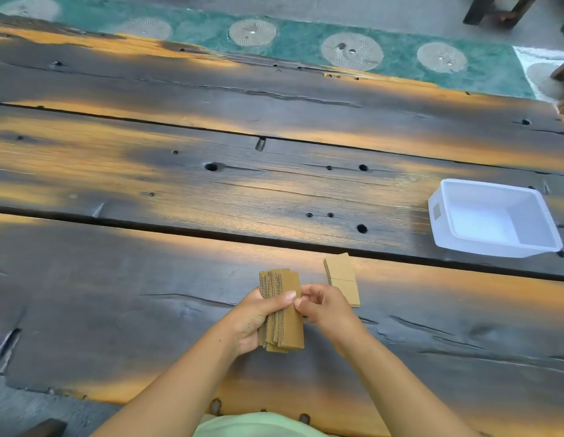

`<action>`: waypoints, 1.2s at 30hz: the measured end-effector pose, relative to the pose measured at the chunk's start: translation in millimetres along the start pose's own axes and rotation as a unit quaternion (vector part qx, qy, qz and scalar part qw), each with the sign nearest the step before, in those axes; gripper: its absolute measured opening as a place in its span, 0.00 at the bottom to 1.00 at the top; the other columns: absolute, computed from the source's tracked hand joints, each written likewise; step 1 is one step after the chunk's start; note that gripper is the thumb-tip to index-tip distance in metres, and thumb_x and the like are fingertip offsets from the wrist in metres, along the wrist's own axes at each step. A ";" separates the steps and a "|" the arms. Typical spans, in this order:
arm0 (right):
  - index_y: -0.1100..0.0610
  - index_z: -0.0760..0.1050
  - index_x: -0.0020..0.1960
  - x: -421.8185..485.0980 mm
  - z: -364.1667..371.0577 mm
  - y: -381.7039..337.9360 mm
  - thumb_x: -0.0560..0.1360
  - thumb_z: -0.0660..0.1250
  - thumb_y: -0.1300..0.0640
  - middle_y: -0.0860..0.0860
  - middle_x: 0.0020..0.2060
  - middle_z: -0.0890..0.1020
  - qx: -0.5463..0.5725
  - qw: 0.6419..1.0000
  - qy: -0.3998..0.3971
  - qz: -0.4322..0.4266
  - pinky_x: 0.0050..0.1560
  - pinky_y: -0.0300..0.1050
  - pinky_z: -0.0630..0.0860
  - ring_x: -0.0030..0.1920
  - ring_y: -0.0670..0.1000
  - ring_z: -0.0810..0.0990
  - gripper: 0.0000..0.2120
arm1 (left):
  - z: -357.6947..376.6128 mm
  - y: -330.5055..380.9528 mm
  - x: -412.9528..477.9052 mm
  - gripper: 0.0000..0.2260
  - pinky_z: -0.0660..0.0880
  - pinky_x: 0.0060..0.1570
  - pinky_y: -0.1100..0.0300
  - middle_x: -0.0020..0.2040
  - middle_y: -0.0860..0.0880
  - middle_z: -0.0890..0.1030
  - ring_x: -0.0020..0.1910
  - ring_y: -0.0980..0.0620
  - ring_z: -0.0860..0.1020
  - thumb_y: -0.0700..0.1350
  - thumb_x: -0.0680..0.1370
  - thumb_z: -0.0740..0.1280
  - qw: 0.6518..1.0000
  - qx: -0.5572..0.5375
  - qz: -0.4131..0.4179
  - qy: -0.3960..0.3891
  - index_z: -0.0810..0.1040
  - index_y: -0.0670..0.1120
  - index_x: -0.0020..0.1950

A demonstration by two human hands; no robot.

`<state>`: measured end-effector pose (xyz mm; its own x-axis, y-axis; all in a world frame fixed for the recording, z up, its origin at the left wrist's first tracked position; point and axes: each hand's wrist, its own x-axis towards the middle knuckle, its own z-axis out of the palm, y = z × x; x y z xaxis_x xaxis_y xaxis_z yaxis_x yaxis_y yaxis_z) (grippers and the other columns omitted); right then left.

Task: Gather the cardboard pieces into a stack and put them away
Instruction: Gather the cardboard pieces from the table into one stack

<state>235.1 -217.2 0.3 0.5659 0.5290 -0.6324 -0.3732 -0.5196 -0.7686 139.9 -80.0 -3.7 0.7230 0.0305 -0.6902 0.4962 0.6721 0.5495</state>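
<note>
Head view: we look down on a dark, weathered plank table [179, 190] with orange-toned patches, knot holes and long seams, which fills most of the frame. Beyond its far edge, along the top of the frame, we see a green mat [293, 39] bearing pale round discs. At the right edge of the frame, above mid-height, a white plastic bin [540, 222] stands on the table, open side up, with only its white floor showing inside.

At lower centre we see both our forearms reach in from the bottom edge. Our left hand [258, 320] is clamped around a stack of cardboard pieces [285, 334], thumb across the front face, the strips standing on edge with their corrugated edges showing along the left side. Our right hand [321, 305] is closed in a pinch at the right edge of the same stack, fingertips meeting the left thumb. Just to the right of the hands, a loose cardboard piece [342, 272] lies flat on the table, partly hidden behind the right hand and well apart from the bin. At the bottom edge a strip of pale green clothing [258, 425] shows.
</note>
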 end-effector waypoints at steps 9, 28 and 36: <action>0.55 0.75 0.59 15.0 -33.3 12.5 0.75 0.71 0.57 0.53 0.43 0.77 -0.028 0.999 0.024 0.034 0.60 0.57 0.81 0.51 0.58 0.84 0.13 | 25.7 -6.2 25.4 0.26 0.82 0.47 0.48 0.51 0.38 0.83 0.46 0.42 0.84 0.44 0.68 0.76 0.999 -0.005 -0.023 0.030 0.76 0.41 0.65; 0.58 0.72 0.63 61.9 -109.9 50.4 0.76 0.68 0.63 0.53 0.54 0.79 -0.042 0.981 0.151 0.114 0.56 0.45 0.73 0.54 0.51 0.78 0.16 | 54.9 -17.8 99.5 0.22 0.79 0.55 0.39 0.54 0.38 0.83 0.48 0.43 0.82 0.44 0.73 0.75 0.981 -0.061 -0.038 0.180 0.77 0.36 0.63; 0.60 0.71 0.67 92.9 -118.9 49.5 0.75 0.69 0.63 0.53 0.56 0.79 -0.060 0.982 0.135 0.120 0.50 0.41 0.71 0.54 0.51 0.78 0.21 | 61.9 -16.3 125.6 0.22 0.81 0.48 0.45 0.53 0.39 0.85 0.47 0.43 0.84 0.44 0.73 0.76 0.981 -0.046 -0.045 0.181 0.78 0.40 0.65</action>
<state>356.7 -273.6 -85.0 0.6532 0.1927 -0.7323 -0.4397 -0.6908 -0.5740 252.4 -132.9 -70.2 0.4519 0.2182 -0.8650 0.4928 0.7472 0.4459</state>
